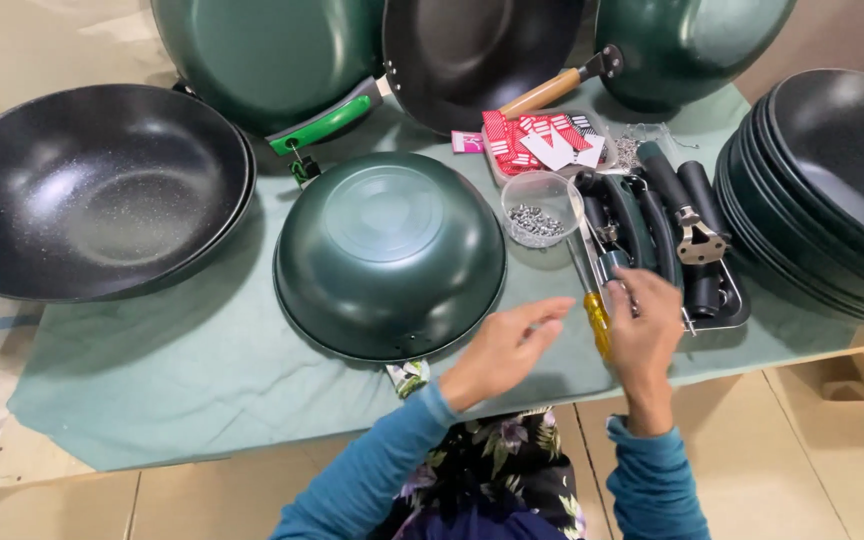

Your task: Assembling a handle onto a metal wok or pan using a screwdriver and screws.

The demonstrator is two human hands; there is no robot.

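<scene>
We see the large upturned dark-green metal wok lying bottom-up on the pale green cloth, just left of both hands; it looks heavy, stiff and smooth, likely slippery on its dome, so we judge the rim the safest place to grip. Right of it sits a metal tray of black pan handles, light and rigid. The yellow-handled screwdriver lies between the hands. Our left hand hovers, fingers spread, holding nothing; our right hand rests at the tray's near edge, and we cannot tell whether it grips anything.
</scene>
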